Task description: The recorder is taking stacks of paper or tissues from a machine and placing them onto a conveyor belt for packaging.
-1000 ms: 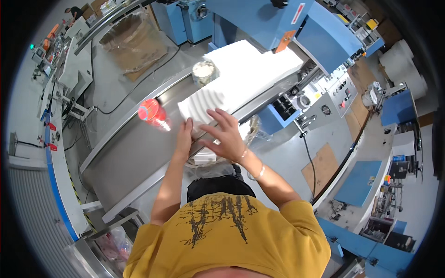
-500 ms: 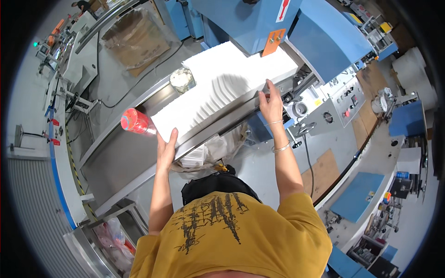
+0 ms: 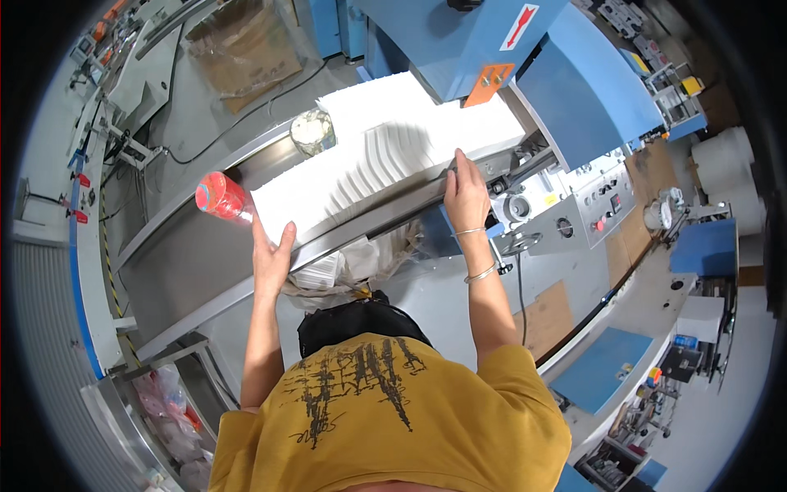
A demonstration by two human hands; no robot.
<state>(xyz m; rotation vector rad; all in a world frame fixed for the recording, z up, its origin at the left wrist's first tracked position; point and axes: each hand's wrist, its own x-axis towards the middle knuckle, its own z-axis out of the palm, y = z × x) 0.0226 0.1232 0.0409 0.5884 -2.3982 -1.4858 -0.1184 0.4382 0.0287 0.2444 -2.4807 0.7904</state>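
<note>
A long stack of white folded paper sheets, likely tissue, lies in a metal trough, with wavy folds in its middle. Against the stack's left end rests my left hand, thumb apart from the fingers, which are partly hidden. My right hand is by the stack's near side toward the right, fingers stretched out and wrapped round nothing. Beside the left end, close to my left fingers, stands a red cylindrical container. A clear jar or roll with pale contents sits at the far side of the stack.
A blue machine housing with an orange bracket stands over the stack's right end. To the right are a control panel and a handwheel. White bagged material lies beneath the trough. A plastic-lined carton stands far left.
The whole view has shifted and turned slightly. My right hand has drawn a little back and left along the near side of the stack. My left hand stays at the left end.
</note>
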